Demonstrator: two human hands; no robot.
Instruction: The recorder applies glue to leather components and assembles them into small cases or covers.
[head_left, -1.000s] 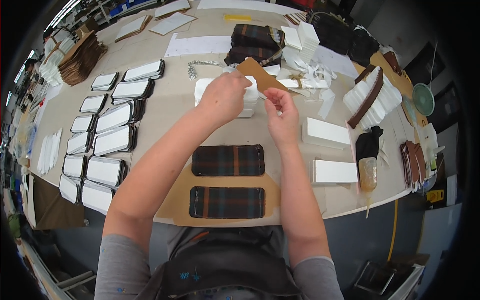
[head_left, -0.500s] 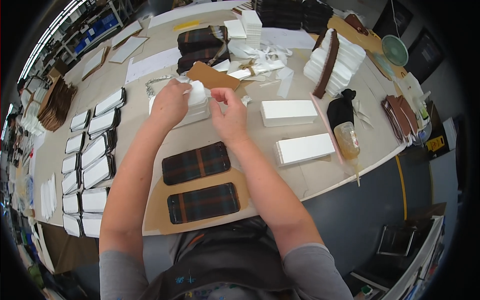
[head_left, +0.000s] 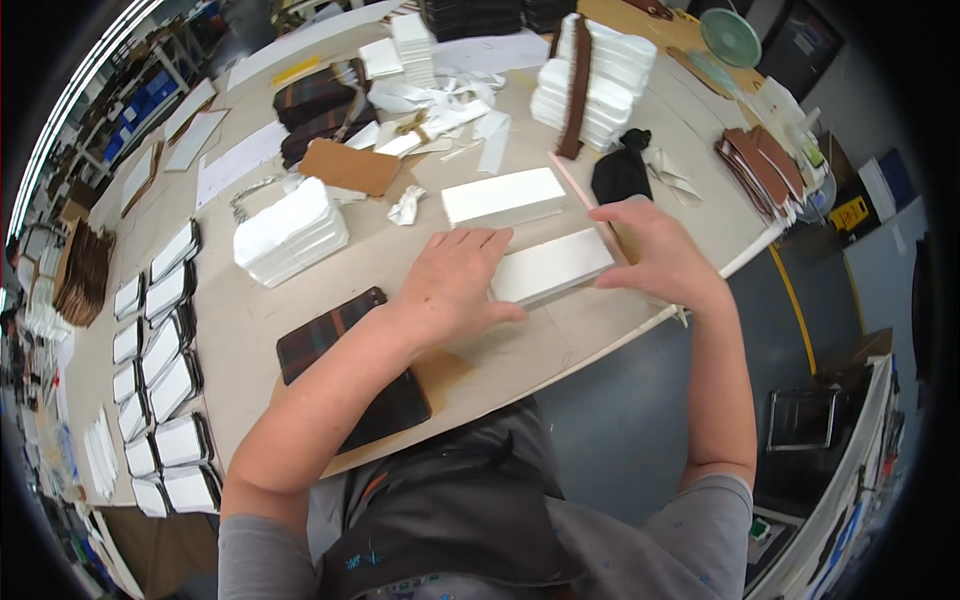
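Observation:
My left hand (head_left: pixel 450 277) is at the left end of the nearer stack of white rectangular pieces (head_left: pixel 555 266), its fingers stretched out and thumb spread below. Around the right end of that stack curves my right hand (head_left: pixel 665 250), fingers and thumb wide apart. Both hands look open; whether they touch the stack is hard to tell. Just behind lies a second white stack (head_left: pixel 505 197). A dark plaid panel (head_left: pixel 325 335) is partly covered by my left forearm, with another dark panel (head_left: pixel 390 412) nearer me. A stack of white padded pieces (head_left: pixel 290 235) stands farther left.
White pieces with dark edges (head_left: pixel 165 375) stand in rows along the left. Behind are a brown board (head_left: pixel 350 167), white scraps (head_left: pixel 440 112) and plaid bundles (head_left: pixel 320 105). A black bag (head_left: pixel 622 170) and brown pieces (head_left: pixel 760 170) lie to the right.
Both hands have left the white padded stack and moved right to the nearer white rectangular stack. The view has turned, so the table's contents appear shifted left.

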